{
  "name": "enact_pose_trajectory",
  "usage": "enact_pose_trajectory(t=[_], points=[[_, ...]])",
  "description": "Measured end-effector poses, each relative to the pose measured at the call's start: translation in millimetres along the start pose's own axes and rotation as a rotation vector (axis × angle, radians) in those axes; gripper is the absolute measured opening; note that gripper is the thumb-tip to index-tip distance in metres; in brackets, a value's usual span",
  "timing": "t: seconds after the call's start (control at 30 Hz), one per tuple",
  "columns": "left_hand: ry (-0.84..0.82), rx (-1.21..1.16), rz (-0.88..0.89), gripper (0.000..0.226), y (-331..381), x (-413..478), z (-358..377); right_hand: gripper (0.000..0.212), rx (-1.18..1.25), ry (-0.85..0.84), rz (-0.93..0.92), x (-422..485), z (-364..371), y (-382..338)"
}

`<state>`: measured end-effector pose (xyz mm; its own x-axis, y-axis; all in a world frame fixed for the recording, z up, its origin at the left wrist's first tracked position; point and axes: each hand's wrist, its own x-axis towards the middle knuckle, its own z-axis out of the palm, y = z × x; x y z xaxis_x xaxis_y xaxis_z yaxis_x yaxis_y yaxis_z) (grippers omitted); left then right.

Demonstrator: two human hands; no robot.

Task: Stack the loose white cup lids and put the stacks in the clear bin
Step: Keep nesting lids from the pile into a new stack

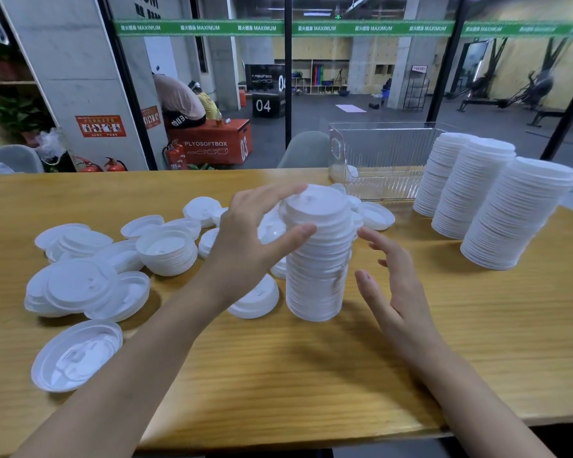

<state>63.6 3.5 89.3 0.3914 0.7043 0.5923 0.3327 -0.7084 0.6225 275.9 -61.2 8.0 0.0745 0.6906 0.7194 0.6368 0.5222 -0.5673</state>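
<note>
Lying scattered at my left on the tabletop (278,375) are loose lids (80,285), some upside down. My left hand (255,239) grasps the top of the upright stack (318,269) at centre, thumb on its near side, fingers at its rim. Just right of the stack, my right hand (397,292) hangs released, fingers spread, not touching. Behind stands the clear bin (377,160), with three tall stacks (497,206) at its right.

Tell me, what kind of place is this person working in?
Most likely a gym's lounge or café counter: beyond the wooden table with its cup lids are a red PLYOSOFTBOX jump box, exercise machines and a green MAXIMUM banner.
</note>
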Motion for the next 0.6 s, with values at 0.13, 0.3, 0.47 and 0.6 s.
enact_pose_trajectory(t=[0.13,0.3,0.47,0.6], points=[[-0.025,0.015,-0.02,0.05,-3,5,6,0.049,0.001,0.0,0.01,0,-1,-1],[-0.046,-0.025,-0.059,0.05,-7,4,9,0.049,0.004,-0.007,0.006,0,-1,-2],[-0.07,-0.049,-0.065,0.051,-6,3,11,0.049,0.002,-0.002,0.0,0,-1,-3],[-0.07,-0.017,-0.034,0.05,-8,3,13,0.048,0.001,-0.003,-0.001,0,-1,-3]])
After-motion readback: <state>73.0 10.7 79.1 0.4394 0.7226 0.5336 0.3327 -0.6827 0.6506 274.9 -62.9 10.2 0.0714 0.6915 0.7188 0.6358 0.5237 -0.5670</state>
